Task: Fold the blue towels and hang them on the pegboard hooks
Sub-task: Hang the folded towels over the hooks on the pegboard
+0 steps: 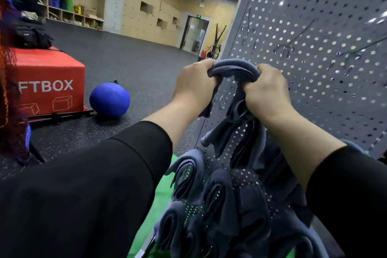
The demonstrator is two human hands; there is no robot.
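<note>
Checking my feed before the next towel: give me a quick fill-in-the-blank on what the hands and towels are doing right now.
1. The bunched towel is gripped by ____ hands, the left hand and the right hand.
2. The towel is held in front of the grey ____ with hooks.
3. Below the hands, more towels already ____ on the board.
4. On the floor beside the red box lies a blue ____.

Missing words: both; pegboard; hang; ball
</note>
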